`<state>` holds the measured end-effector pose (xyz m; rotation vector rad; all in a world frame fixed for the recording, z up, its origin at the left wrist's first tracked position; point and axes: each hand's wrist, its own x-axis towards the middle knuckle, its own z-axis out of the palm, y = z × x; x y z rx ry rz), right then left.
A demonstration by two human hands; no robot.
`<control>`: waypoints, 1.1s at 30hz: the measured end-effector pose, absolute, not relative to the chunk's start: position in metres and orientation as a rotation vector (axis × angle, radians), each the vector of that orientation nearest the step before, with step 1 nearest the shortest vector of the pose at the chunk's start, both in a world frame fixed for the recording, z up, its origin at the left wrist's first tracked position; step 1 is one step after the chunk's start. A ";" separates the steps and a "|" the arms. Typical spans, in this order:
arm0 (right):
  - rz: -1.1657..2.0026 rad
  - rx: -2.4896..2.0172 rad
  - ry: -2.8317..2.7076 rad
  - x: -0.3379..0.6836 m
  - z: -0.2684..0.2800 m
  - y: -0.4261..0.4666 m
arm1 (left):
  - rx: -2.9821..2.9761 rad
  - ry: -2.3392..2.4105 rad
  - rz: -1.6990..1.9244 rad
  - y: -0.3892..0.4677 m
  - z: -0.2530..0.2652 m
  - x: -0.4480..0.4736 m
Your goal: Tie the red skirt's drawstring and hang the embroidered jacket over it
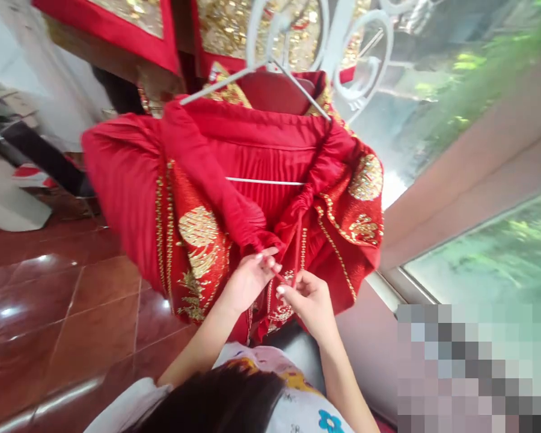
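**Cord pinched at the skirt's waist, both hands close together**

From my remote station I see the red skirt (126, 174) on a white wire hanger (265, 180), in front of the person's body. The hanger appears to hang from a scrolled white metal rack (365, 72); I judge this bears the weight and leaves both hands free for fine work.

Grip: the left hand (252, 279) is narrow, fingertips pinching the red cord (296, 252) near the waistband opening. The right hand (310, 300) is also narrow, thumb and finger on the cord just beside it. I read the close spacing as control over a short length; whether it is knotted I cannot tell.

Appearance: gathered waistband (270, 129), sagging at the front into a V; fine pleats inside; gold embroidery (198, 228) and beaded edging on the outer panels. The hem is out of sight.
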<state>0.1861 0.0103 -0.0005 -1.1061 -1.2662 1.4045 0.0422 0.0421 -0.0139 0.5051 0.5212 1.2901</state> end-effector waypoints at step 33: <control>1.132 -1.123 -1.216 0.186 0.008 0.017 | 1.512 0.655 1.561 0.037 -0.048 0.040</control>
